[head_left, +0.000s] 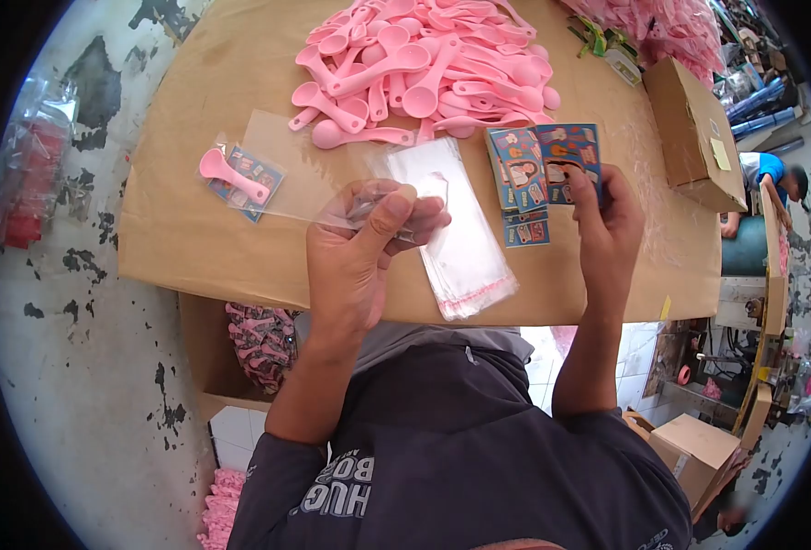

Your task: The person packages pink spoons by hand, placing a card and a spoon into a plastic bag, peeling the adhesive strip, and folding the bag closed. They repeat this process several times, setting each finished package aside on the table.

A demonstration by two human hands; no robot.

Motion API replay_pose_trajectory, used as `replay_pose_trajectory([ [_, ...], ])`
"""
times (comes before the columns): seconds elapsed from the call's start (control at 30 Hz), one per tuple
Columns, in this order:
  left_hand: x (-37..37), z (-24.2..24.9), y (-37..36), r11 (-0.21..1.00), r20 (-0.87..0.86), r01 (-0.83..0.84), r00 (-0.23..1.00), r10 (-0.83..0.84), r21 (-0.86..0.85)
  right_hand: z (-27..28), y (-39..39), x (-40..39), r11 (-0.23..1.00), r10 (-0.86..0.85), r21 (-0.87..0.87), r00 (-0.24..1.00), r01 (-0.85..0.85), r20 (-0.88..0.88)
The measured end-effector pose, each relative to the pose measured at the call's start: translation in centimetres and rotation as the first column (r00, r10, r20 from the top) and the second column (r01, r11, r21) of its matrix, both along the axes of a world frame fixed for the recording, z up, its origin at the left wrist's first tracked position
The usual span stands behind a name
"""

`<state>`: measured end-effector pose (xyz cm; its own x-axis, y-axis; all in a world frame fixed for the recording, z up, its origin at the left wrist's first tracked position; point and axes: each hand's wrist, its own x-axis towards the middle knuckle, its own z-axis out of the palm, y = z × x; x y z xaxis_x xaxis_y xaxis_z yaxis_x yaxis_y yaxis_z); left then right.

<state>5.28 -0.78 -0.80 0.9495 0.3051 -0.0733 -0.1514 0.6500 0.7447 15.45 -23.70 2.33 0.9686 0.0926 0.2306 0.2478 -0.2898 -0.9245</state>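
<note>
My left hand (369, 229), fingers closed, pinches a clear plastic bag (304, 203) that stretches out to the left above the table. My right hand (607, 206) grips a blue printed card (571, 151) between thumb and fingers. Beside it lie more such cards (513, 170), stacked on the table. Between the hands is a pile of clear plastic bags (460, 234) with a pinkish strip at the near end. At the left, a pink spoon (233, 177) lies with a blue card in a clear bag.
A large heap of pink spoons (424, 69) covers the table's (194, 101) far middle. A cardboard box (694, 137) stands at the right edge. Packed spoons (263, 344) fill a box below the left side. Another person (767, 174) is at the far right.
</note>
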Motion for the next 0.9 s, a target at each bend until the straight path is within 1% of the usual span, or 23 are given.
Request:
replay_pose_trajectory([
  [0.03,0.2,0.3,0.0,1.000,0.002,-0.008,1.000,0.008,0.000,0.3,0.0,-0.6,1.000,0.008,0.000,1.000,-0.008,0.002],
  [0.1,0.4,0.8,-0.1,0.999,-0.008,-0.022,1.000,0.022,-0.029,0.9,-0.3,-1.7,0.973,0.211,0.130,0.963,-0.190,-0.170],
  [0.13,0.4,0.8,-0.2,0.999,-0.007,-0.021,1.000,0.021,-0.030,1.3,-0.2,-2.3,0.953,0.295,0.147,0.924,-0.265,-0.245],
  [0.17,0.4,0.8,-0.3,0.999,-0.002,-0.021,1.000,0.021,-0.036,1.3,0.3,-2.9,0.954,0.290,0.145,0.926,-0.261,-0.243],
  [0.23,0.5,0.7,-0.5,0.999,0.004,-0.013,1.000,0.013,-0.044,1.1,1.7,-4.1,0.922,0.380,0.203,0.877,-0.331,-0.294],
  [0.27,0.5,0.7,-0.6,0.999,0.003,-0.008,1.000,0.008,-0.034,1.0,2.0,-4.2,0.923,0.375,0.202,0.879,-0.327,-0.294],
  [0.33,0.4,0.5,-0.7,1.000,0.002,-0.010,1.000,0.010,-0.020,0.8,2.6,-4.3,0.895,0.445,0.195,0.833,-0.401,-0.328],
  [0.37,0.3,0.3,-0.7,1.000,0.010,-0.003,1.000,0.003,-0.007,0.7,3.0,-4.5,0.892,0.451,0.198,0.831,-0.406,-0.326],
  [0.43,0.2,0.3,-0.7,1.000,0.017,-0.003,1.000,0.003,0.012,0.3,3.6,-4.7,0.916,0.362,0.277,0.897,-0.291,-0.254],
  [0.57,0.2,0.4,-0.6,0.999,0.004,-0.023,1.000,0.023,0.026,0.1,3.3,-4.7,0.911,0.366,0.287,0.900,-0.295,-0.236],
  [0.63,0.2,0.5,-0.8,1.000,-0.007,-0.016,1.000,0.016,0.027,0.4,2.8,-4.6,0.882,0.471,0.180,0.830,-0.435,-0.299],
  [0.7,0.2,0.8,-1.2,0.996,0.025,0.008,1.000,-0.010,0.090,0.6,2.6,-4.4,0.875,0.484,0.160,0.821,-0.457,-0.303],
  [0.8,0.1,1.0,-1.5,0.990,0.041,0.051,0.998,-0.057,0.133,0.7,2.4,-4.2,0.857,0.515,0.139,0.816,-0.496,-0.263],
  [0.87,-0.1,1.2,-1.6,0.989,0.047,0.042,0.998,-0.049,0.140,0.9,2.5,-4.2,0.843,0.513,0.334,0.814,-0.420,-0.271],
  [0.9,-0.1,1.2,-1.6,0.989,0.051,0.036,0.998,-0.044,0.145,0.8,2.5,-4.1,0.842,0.515,0.332,0.815,-0.424,-0.266],
])
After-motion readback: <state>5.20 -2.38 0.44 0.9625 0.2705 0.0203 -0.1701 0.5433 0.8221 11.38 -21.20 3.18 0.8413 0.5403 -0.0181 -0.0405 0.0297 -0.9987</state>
